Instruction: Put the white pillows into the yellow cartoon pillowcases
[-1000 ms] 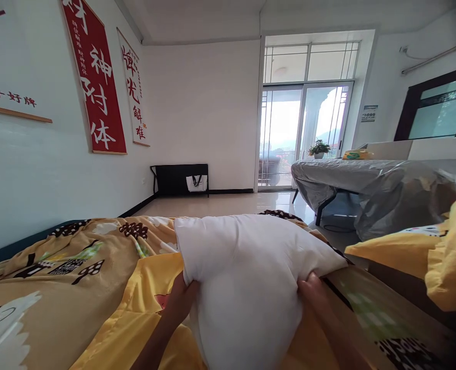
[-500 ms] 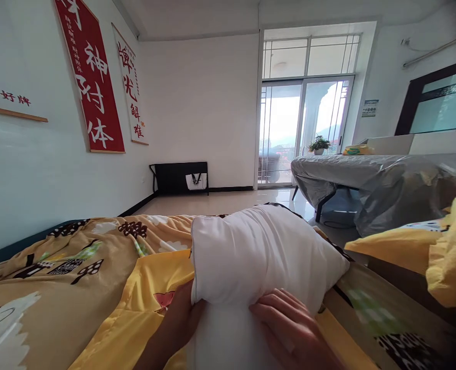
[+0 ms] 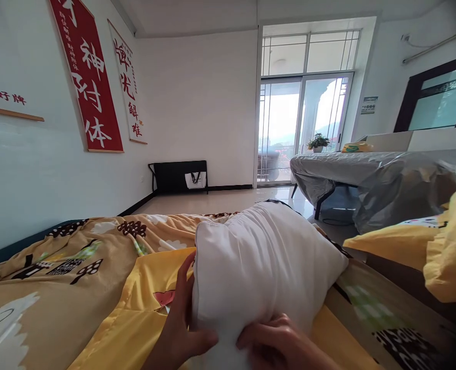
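A plump white pillow [image 3: 258, 262] lies folded over on itself in front of me, wrinkled across its top. Along its left edge my left hand [image 3: 179, 313] cups the side, the thumb laid over the front and the fingers pressed against the edge. My right hand [image 3: 277, 341] is curled into the lower front of the pillow, its fingers bunched on the white cloth and slightly blurred. Beneath the pillow spreads a shiny yellow cloth [image 3: 115, 329] with a small red print beside my left hand.
A tan patterned blanket [image 3: 92, 293] covers the bed to the left. Yellow pillows [image 3: 451, 246] sit at the right. Beyond the bed stand a plastic-covered table [image 3: 339, 164], a potted plant [image 3: 318, 143] and a black folded panel [image 3: 169, 177] with a white bag.
My left hand has moved up the pillow's left edge, its thumb and fingers spreading wider. My right hand has shifted left and down and curled tighter. The folded part now hangs lower toward me.
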A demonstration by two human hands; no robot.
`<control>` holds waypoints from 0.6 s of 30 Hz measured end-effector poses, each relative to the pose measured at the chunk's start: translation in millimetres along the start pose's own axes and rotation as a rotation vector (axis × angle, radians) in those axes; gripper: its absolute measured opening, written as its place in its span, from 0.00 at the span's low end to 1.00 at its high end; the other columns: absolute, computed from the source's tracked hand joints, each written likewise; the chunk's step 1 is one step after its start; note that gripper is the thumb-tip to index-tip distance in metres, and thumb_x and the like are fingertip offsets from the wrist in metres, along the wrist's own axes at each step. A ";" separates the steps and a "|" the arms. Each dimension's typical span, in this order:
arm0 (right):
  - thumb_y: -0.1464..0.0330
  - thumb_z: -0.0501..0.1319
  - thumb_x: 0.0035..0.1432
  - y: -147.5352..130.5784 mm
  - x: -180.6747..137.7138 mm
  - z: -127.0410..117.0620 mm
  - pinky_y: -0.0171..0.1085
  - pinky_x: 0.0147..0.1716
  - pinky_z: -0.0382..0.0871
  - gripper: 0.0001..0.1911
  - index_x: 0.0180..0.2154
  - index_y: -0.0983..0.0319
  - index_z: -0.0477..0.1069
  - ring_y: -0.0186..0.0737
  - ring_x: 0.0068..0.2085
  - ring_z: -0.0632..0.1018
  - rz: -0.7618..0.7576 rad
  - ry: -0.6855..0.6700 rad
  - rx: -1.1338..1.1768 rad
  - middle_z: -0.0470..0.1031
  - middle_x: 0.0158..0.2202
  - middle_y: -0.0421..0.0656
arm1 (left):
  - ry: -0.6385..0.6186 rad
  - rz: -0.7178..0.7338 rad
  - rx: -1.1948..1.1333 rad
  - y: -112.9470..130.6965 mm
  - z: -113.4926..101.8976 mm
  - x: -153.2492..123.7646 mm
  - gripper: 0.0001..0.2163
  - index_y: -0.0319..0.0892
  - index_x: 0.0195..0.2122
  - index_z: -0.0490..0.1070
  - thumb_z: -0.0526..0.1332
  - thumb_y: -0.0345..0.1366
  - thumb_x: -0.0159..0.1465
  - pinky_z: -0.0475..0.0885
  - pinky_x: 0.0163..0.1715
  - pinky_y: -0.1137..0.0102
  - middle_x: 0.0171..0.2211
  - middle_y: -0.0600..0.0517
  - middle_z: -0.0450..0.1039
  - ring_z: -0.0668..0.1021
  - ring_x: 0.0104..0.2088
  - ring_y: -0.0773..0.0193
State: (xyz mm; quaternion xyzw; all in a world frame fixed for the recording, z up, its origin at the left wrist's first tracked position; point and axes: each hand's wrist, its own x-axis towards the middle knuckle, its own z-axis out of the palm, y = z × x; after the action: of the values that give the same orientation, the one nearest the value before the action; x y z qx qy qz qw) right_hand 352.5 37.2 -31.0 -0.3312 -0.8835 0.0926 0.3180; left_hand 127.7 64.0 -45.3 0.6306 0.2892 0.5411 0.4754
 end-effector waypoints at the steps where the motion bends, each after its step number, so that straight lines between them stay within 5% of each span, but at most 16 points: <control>1: 0.78 0.58 0.49 2.7 1.4 5.6 0.25 0.32 0.67 0.15 0.37 0.56 0.76 0.30 0.27 0.74 0.023 -0.032 0.007 0.74 0.22 0.34 | 0.052 -0.026 0.044 0.9 2.2 1.3 0.61 0.51 0.67 0.30 0.71 0.56 0.41 0.70 0.48 0.59 0.61 0.42 0.58 0.68 0.56 0.43; 7: 0.78 0.60 0.48 12.2 0.0 31.4 0.25 0.33 0.65 0.19 0.40 0.52 0.76 0.30 0.29 0.75 0.077 -0.118 0.070 0.76 0.27 0.34 | 0.193 0.010 0.408 0.6 10.6 -0.1 0.44 0.47 0.63 0.53 0.70 0.42 0.46 0.67 0.55 0.58 0.58 0.47 0.64 0.67 0.58 0.46; 18: 0.79 0.61 0.45 1.2 -1.2 15.4 0.25 0.28 0.65 0.20 0.37 0.52 0.78 0.31 0.27 0.74 0.106 -0.130 0.143 0.76 0.26 0.36 | -0.079 0.557 0.809 -11.2 1.7 2.9 0.28 0.54 0.62 0.56 0.57 0.29 0.61 0.67 0.55 0.58 0.64 0.46 0.57 0.66 0.60 0.51</control>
State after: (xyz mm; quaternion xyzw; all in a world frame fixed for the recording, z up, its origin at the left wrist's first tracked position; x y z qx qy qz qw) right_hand 344.2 38.1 -44.0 -0.3474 -0.8745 0.1935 0.2776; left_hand 131.7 70.3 -54.2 0.8382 0.2781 0.4675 0.0401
